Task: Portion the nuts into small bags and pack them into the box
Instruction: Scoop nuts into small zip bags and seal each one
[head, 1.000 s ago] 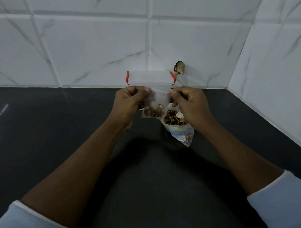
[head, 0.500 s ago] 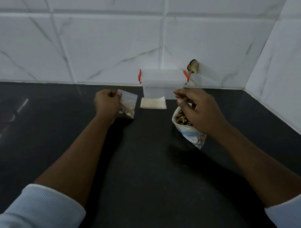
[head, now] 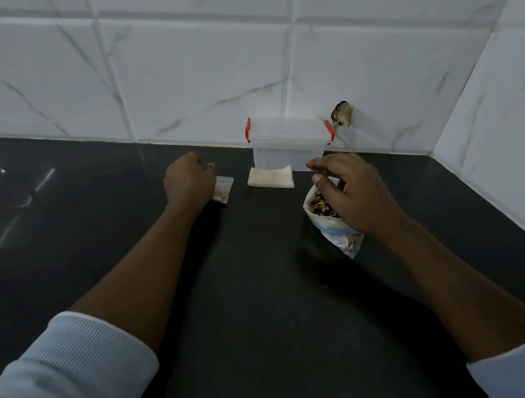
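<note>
Left hand [head: 189, 183] is pinching the filled small bag [head: 224, 190] by the counter's [head: 258, 288] back edge, right hand [head: 353, 192] hovering slack, empty; seal probably needing a check.

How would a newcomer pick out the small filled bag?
From the clear box with red clips at the tiled wall, look left past the white stack of empty bags. The small clear bag sits in the left hand's grip, holding only a few pale nuts.

A glossy black countertop [head: 258, 288] meets white marble-veined wall tiles [head: 191, 76] in a dim corner.
</note>
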The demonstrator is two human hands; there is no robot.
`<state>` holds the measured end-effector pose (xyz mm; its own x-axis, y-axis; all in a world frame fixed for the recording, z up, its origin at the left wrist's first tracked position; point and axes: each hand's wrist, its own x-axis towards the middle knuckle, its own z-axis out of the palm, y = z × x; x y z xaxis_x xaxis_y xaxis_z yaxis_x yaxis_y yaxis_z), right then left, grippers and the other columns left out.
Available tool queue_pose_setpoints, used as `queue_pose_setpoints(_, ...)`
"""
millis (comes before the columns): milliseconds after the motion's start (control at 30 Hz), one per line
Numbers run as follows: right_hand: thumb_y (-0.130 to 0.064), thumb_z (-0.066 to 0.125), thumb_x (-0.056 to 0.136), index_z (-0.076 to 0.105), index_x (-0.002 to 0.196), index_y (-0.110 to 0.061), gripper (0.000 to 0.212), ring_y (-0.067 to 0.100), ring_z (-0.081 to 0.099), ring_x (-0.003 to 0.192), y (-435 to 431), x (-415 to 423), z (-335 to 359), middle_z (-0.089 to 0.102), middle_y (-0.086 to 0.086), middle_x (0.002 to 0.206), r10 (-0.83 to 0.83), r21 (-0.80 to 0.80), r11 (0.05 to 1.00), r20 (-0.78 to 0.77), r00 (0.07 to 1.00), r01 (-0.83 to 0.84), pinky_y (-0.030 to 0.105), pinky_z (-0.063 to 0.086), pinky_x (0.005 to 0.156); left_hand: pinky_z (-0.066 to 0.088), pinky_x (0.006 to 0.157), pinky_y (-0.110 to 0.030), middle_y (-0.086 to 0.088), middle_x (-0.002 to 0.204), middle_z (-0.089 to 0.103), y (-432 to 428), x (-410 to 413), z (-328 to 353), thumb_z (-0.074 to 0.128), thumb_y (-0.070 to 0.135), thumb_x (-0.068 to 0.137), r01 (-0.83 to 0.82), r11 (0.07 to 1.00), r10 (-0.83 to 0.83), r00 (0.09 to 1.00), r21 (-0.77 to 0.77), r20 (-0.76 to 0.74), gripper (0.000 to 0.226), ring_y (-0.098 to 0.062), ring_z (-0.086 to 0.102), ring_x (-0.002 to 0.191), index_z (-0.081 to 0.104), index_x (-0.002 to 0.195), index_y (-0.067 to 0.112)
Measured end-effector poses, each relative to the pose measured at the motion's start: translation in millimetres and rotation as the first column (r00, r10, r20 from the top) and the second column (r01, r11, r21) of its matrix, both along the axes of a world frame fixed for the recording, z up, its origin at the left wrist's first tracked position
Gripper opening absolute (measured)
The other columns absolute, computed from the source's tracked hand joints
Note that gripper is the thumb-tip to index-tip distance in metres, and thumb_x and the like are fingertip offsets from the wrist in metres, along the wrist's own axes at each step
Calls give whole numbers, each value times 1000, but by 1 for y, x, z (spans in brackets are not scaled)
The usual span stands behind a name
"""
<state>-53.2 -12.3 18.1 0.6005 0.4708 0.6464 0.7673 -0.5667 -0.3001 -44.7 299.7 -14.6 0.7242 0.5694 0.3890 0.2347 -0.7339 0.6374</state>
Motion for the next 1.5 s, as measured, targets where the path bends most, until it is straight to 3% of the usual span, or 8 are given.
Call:
queue_pose_setpoints(100,-15,61,100,71,125,-13,27,10,57,111,-1,2,1,72,1,117,10,-34,999,14,1000,-10,25,42,96,36,105,-53,-10,127,66,-23,-5,13,54,30,101,44,964,-41,999,263,-17,30,-34,51,125,68,124,17)
queue_pose_setpoints(267,-12,61,98,72,119,-8,24,26,61,104,-4,5,-1,73,6,113,6,-149,989,83,996,7,37,46,91,14,118,-61,1,133,65,-74,11,22,57,29,100,353,737,-252,935,576,-250,33,-25,46,136,62,133,31)
queue_pose_setpoints(467,-18,59,100,72,123,-9,28,20,62,111,-9,7,3,73,4,115,-10,-121,993,56,998,17,25,39,95,-3,121,-62,-9,148,55,-93,20,0,60,32,98,472,689,-315,878,550,-360,56,-23,35,148,44,151,30)
queue_pose_setpoints(700,-19,57,101,73,122,-9,27,19,65,106,-7,6,2,73,4,111,8,-96,995,49,999,-3,34,50,92,14,116,-56,-6,121,67,-93,30,-9,55,25,100,465,694,-327,883,549,-335,47,-27,50,127,48,146,30)
queue_pose_setpoints(1100,-21,57,100,72,123,-11,29,19,64,108,-7,8,2,73,3,113,15,-75,997,41,999,-12,40,51,95,26,114,-49,-1,113,72,-94,24,0,54,11,99,345,753,-427,904,561,17,37,-26,59,119,61,133,21)
queue_pose_setpoints(1200,-22,60,100,59,141,-16,42,22,52,126,-6,6,2,65,3,134,-35,-45,998,45,998,37,41,43,104,34,107,-43,0,108,69,-100,10,21,52,5,96,361,787,-524,819,501,233,35,-23,61,110,62,127,17)
queue_pose_setpoints(1333,-33,67,98,31,159,-27,71,13,36,139,-1,-1,6,54,-10,142,-46,167,982,-256,966,91,29,37,106,49,79,-17,-2,104,63,-114,-18,48,46,0,100,698,698,-704,630,157,329,30,-10,65,87,62,121,14)
queue_pose_setpoints(1500,-21,70,99,66,118,-19,20,17,71,93,-2,-1,10,73,5,98,120,439,893,-440,890,97,43,62,79,53,77,-21,2,102,65,-123,-30,53,53,6,101,731,681,-701,638,34,318,32,-10,67,88,57,128,20)
